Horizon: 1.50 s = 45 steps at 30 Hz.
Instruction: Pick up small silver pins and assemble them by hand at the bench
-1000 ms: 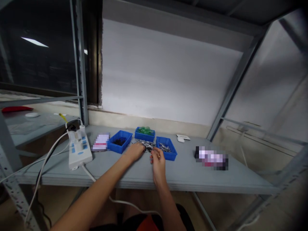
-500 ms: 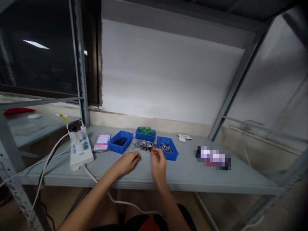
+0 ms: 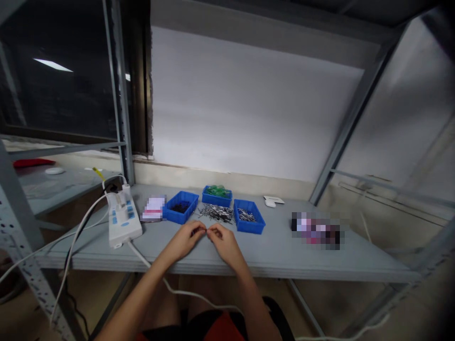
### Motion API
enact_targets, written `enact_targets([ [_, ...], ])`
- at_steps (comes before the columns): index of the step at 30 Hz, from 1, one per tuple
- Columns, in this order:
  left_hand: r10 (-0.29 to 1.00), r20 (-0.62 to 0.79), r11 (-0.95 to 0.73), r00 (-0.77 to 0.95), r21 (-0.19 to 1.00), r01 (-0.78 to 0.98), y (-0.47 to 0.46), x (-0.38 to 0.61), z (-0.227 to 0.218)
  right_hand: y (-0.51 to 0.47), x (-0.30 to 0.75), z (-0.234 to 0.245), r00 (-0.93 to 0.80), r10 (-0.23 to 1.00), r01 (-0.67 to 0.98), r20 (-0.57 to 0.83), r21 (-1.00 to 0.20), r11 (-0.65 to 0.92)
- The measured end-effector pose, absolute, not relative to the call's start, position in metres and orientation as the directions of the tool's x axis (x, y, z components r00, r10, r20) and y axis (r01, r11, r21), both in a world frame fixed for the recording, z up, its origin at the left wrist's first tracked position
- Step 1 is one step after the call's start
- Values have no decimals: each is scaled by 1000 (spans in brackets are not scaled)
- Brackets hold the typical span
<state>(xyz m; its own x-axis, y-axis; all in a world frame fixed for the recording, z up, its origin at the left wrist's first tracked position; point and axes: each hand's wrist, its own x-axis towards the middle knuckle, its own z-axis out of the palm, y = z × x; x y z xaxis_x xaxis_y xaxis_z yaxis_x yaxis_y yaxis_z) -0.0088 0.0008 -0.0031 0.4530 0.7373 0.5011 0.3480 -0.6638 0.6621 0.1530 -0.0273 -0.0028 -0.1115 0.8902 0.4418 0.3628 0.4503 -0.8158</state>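
Observation:
My left hand (image 3: 190, 235) and my right hand (image 3: 222, 238) meet fingertip to fingertip above the front of the grey table (image 3: 284, 258). Both are closed in a pinch around something small and dark, too small to name. Just beyond them lies a loose pile of thin metal pins or screws (image 3: 216, 213). Left of the pile stands a blue bin (image 3: 181, 219) with small dark parts in it. A second blue bin (image 3: 250, 229), to the right, holds silvery metal pieces. Behind the pile, a third blue bin (image 3: 216, 201) contains green translucent pieces (image 3: 218, 190).
A white power strip (image 3: 124, 222) with plugs and cables lies at the left, its white cord (image 3: 140, 255) running over the front edge. A blurred-out item (image 3: 154, 208) sits beside the left bin, another (image 3: 315, 231) at the right. A small white case (image 3: 270, 203) rests near the wall.
My right hand has moved from the edge of the metal pile toward the left and nearer to me. Its fingertips now touch those of my left hand, which has stayed about in place.

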Motion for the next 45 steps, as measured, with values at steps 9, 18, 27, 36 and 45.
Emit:
enact_targets([
  [9, 761, 436, -628, 480, 681, 377, -10, -7, 7, -28, 154, -4, -64, 871, 401, 488, -786, 470],
  [18, 792, 429, -590, 434, 720, 366, -3, -8, 1, -28, 154, -4, -140, 831, 403, 539, -735, 545],
  [27, 796, 433, -593, 424, 698, 402, -5, -8, 4, -22, 157, -6, 66, 893, 324, 446, -856, 404],
  [36, 800, 434, -589, 415, 700, 405, -6, -8, 3, -23, 156, -6, 42, 892, 299, 450, -858, 419],
  [45, 801, 422, -585, 425, 705, 400, -6, -9, 3, -25, 156, -4, 10, 883, 326, 470, -836, 441],
])
